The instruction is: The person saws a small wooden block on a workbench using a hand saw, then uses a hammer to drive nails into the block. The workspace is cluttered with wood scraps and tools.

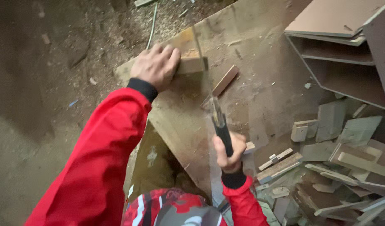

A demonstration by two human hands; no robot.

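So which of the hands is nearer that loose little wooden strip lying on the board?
Left. The left hand presses a wooden block just left of the strip; the right hand grips a saw handle well below it.

Seen from above, a person in red sleeves works at a dusty wooden surface. The left hand presses flat on a small wooden block at the board's edge. The right hand closes its grip around a black saw handle, blade blurred toward the block. Wood offcuts lie heaped to the right.
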